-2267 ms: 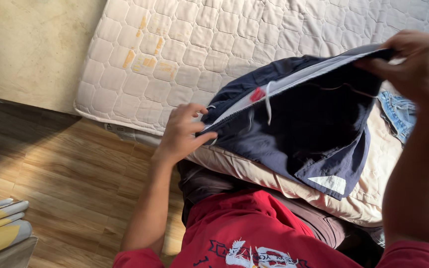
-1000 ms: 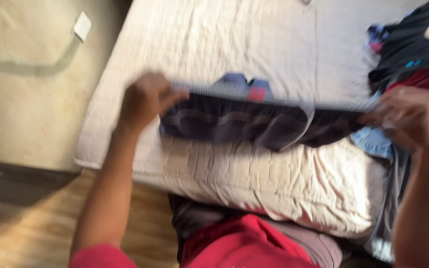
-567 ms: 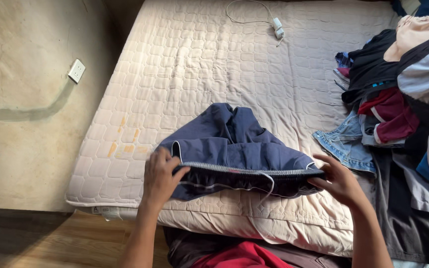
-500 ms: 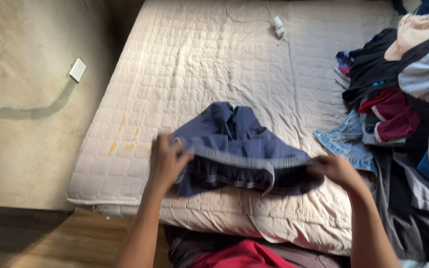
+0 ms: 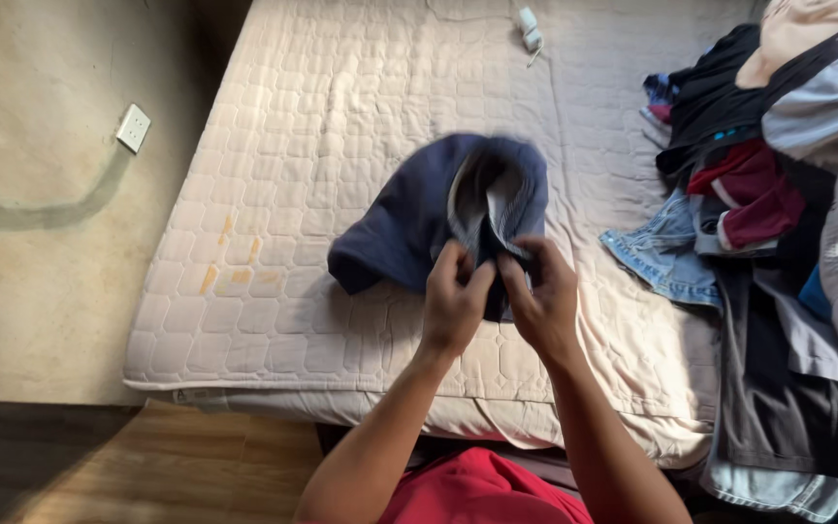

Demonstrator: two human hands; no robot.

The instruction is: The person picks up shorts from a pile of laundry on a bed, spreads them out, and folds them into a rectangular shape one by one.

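— While both hands are up close together, what do they have?

— The left hand [image 5: 454, 303] and the right hand [image 5: 539, 299] each have a tight grip on the near end of the blue shorts [image 5: 434, 218]. The fingers are curled shut around the cloth, side by side, almost touching.

— Where do the shorts lie?

— They lie on the mattress [image 5: 361, 116], stretching away from the grip, up and to the left. The stretchy waist part looks folded together above the fingers, but it is blurry.

— What else is near?

— A pile of clothes [image 5: 768, 165] lies on the right side of the bed.
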